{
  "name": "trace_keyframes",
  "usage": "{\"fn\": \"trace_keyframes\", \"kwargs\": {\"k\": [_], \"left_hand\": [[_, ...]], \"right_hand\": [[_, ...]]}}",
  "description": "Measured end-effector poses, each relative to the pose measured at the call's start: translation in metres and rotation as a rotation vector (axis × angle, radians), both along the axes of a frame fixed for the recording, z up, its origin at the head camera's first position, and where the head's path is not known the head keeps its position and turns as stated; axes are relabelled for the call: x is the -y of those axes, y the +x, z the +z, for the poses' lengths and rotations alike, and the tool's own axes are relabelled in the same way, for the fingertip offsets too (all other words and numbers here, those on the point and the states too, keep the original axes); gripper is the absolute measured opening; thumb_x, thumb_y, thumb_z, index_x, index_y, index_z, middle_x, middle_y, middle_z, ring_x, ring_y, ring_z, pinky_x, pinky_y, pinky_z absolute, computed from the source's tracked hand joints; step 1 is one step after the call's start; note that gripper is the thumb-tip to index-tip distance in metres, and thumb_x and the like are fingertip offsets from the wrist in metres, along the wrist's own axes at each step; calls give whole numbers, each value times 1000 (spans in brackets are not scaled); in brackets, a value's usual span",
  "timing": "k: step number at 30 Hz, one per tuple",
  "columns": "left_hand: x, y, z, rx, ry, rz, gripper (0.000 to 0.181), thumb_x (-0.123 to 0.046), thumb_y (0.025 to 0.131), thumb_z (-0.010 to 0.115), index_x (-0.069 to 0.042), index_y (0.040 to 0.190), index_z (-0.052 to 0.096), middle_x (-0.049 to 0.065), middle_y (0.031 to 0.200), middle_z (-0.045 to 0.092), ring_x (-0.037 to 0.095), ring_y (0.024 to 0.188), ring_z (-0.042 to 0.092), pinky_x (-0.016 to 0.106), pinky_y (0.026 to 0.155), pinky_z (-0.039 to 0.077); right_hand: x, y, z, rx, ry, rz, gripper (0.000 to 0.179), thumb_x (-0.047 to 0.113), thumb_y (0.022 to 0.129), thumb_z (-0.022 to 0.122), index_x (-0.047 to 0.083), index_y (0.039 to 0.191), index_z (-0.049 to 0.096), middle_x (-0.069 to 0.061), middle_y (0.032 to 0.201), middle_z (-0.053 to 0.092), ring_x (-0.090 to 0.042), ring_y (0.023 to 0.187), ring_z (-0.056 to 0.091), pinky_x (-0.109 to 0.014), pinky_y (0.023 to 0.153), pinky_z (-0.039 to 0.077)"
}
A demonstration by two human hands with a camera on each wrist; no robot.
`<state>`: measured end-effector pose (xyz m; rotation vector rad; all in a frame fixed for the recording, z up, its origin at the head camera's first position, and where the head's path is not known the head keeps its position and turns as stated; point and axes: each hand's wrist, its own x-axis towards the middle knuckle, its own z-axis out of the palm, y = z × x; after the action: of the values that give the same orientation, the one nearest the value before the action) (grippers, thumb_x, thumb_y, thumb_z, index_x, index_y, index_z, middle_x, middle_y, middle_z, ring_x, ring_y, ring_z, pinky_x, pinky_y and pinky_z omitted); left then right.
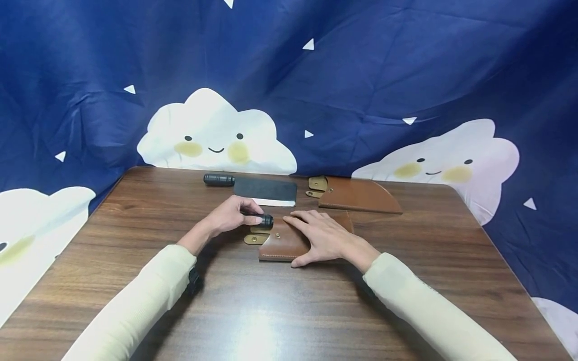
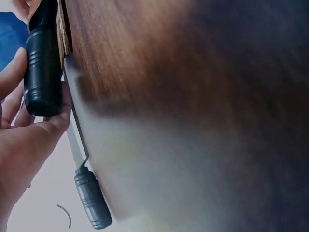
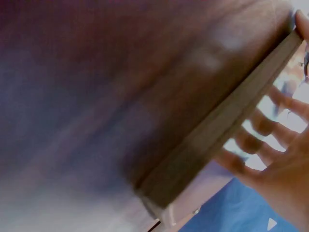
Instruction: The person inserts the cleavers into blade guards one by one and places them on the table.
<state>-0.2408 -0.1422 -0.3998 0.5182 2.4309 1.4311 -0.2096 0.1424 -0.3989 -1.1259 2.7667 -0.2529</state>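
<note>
My left hand point(image 1: 229, 214) grips the black handle of a knife point(image 1: 267, 220) between thumb and fingers; the left wrist view shows the same ridged handle point(image 2: 43, 72) close up. Its blade is hidden, and the handle sticks out from the strap end of a brown leather sheath point(image 1: 284, 243). Across the top of that sheath rests my right hand point(image 1: 326, 235), with fingers spread and the thumb at the near edge. The right wrist view looks along the thick stitched edge of the sheath point(image 3: 217, 125), beside the spread fingers point(image 3: 263, 123).
Behind the hands lies a cleaver point(image 1: 265, 190) with a dark blade, bright cutting edge and black handle. A second brown sheath point(image 1: 358, 194) with snap straps lies at the back right. The wooden table point(image 1: 135, 220) ends at a blue curtain point(image 1: 338, 90) printed with clouds.
</note>
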Motion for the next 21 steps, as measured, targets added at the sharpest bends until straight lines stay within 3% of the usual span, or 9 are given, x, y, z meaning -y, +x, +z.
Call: {"fn": "trace_keyframes", "kwargs": {"k": [9, 13, 17, 21], "left_hand": [[-1, 0, 1, -2, -32, -1, 19, -8, 90, 77, -1, 107, 73, 7, 98, 72, 21, 94, 61, 34, 86, 48], [0, -5, 1, -27, -63, -40, 19, -9, 91, 77, -1, 108, 72, 6, 99, 72, 21, 94, 61, 34, 87, 48], [5, -10, 3, -81, -99, -86, 23, -14, 93, 75, -1, 112, 72, 6, 104, 73, 23, 100, 63, 39, 92, 48], [17, -15, 3, -108, -75, -34, 29, -18, 94, 75, 0, 116, 71, 7, 110, 72, 24, 105, 64, 42, 95, 48]], "right_hand": [[-2, -1, -2, -2, 19, 19, 112, 78, 74, 71, 22, 161, 29, -7, 160, 32, -31, 144, 31, -57, 115, 27], [-5, -4, 0, -11, -1, 42, 110, 79, 74, 70, 20, 160, 33, -9, 160, 34, -32, 145, 31, -59, 115, 26], [-13, -11, 6, -60, -71, 57, 101, 77, 78, 69, 17, 155, 42, -8, 156, 41, -29, 144, 34, -56, 115, 26], [-26, -21, 12, -100, -173, 32, 88, 70, 83, 70, 15, 149, 52, -5, 148, 50, -25, 140, 40, -52, 112, 30]]}}
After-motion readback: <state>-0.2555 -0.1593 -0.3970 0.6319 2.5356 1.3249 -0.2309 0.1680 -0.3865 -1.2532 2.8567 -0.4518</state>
